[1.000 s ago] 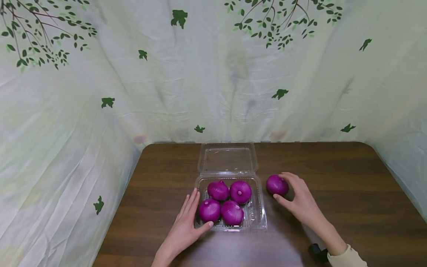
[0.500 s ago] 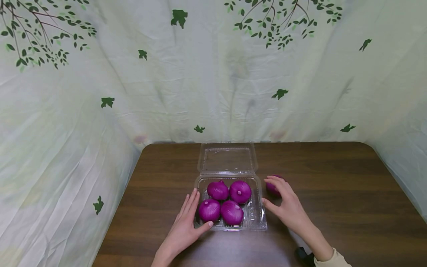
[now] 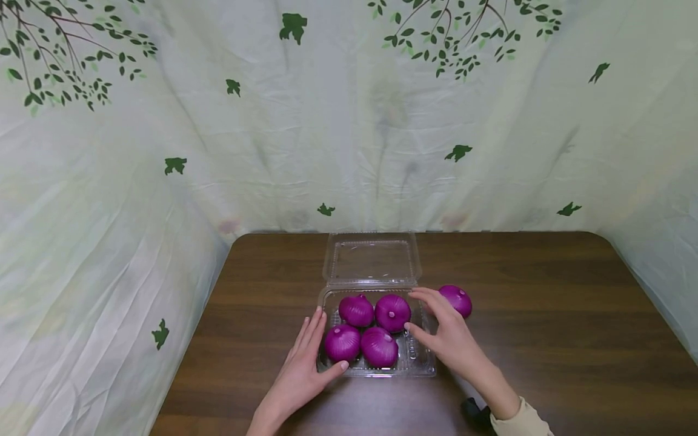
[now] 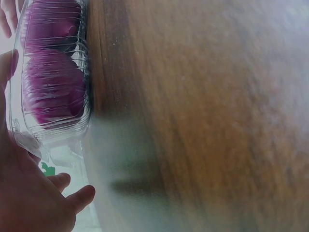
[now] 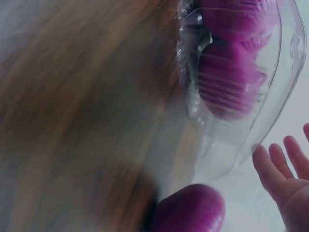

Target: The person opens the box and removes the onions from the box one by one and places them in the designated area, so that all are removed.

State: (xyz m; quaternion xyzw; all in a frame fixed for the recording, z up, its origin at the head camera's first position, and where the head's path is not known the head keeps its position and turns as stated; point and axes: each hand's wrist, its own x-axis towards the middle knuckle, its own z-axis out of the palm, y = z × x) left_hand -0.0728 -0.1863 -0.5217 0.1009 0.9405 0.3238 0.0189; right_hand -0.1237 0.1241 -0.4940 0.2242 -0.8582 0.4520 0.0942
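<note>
Several peeled purple onions [image 3: 380, 347] sit in a clear plastic clamshell container [image 3: 422, 368], whose lid [image 3: 373, 259] lies folded back behind it. My left hand [image 3: 300, 378] rests along the container's left side, fingers fairly straight, thumb at the front rim. Over the container's right side hangs my right hand [image 3: 449, 339], holding nothing, its thumb and fingertips spread beside the back right onion [image 3: 392, 313]. One loose onion [image 3: 457, 300] lies on the table behind the right hand, partly hidden by it. The right wrist view shows that onion [image 5: 190, 212] outside the container wall.
The brown wooden table [image 3: 572, 315] spreads out on both sides of the container. A pale curtain [image 3: 349, 121] printed with leaves and branches hangs behind the table and along its sides. A black strap [image 3: 475, 413] is by the right wrist.
My right hand has let go of the loose onion and moved left over the container's right side. The loose onion stays on the table. The left hand has not moved.
</note>
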